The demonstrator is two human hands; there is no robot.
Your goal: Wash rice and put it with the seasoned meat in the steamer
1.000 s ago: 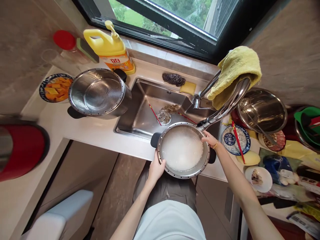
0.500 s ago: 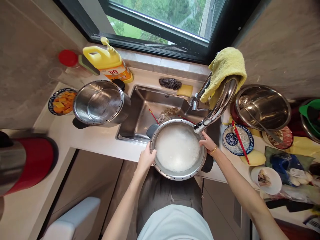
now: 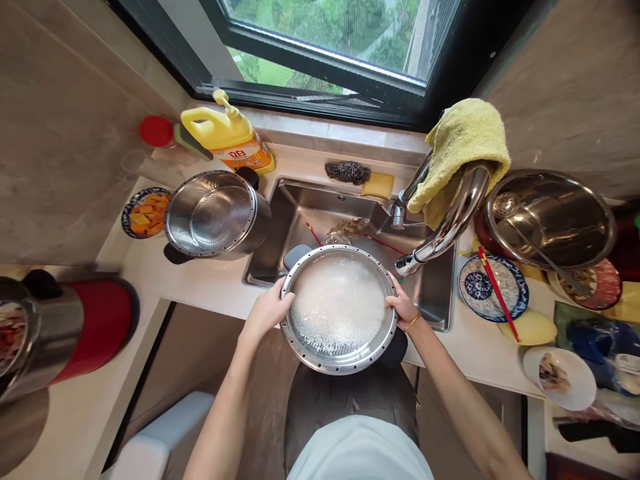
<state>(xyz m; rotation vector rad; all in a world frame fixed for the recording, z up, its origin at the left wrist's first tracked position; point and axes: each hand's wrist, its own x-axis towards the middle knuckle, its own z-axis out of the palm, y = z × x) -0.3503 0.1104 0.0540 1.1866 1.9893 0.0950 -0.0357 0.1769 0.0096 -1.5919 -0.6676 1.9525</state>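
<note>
A round steel pot (image 3: 341, 357) with cloudy water and white rice (image 3: 330, 340) in it is held over the front edge of the sink (image 3: 280, 200). My left hand (image 3: 267, 307) grips its left rim, thumb on top. On the right rim, my right hand (image 3: 401, 305) has its fingers closed around the edge. The water lies toward the far side, and wet grains show along the near wall. The faucet spout (image 3: 407, 265) is just right of the pot, with a yellow cloth (image 3: 465, 147) draped over its neck.
An empty-looking steel pot (image 3: 213, 213) stands left of the sink, beside a bowl of orange chunks (image 3: 146, 213) and a yellow detergent jug (image 3: 230, 140). Red chopsticks (image 3: 385, 244) lie in the sink. On the right are a patterned plate (image 3: 493, 290), a big steel pot (image 3: 555, 213) and a white bowl (image 3: 563, 380).
The pot has moved left, away from the spout, with both hands on it. Its tilt has changed: the water has shifted and rice shows at the near side. My view has turned slightly left.
</note>
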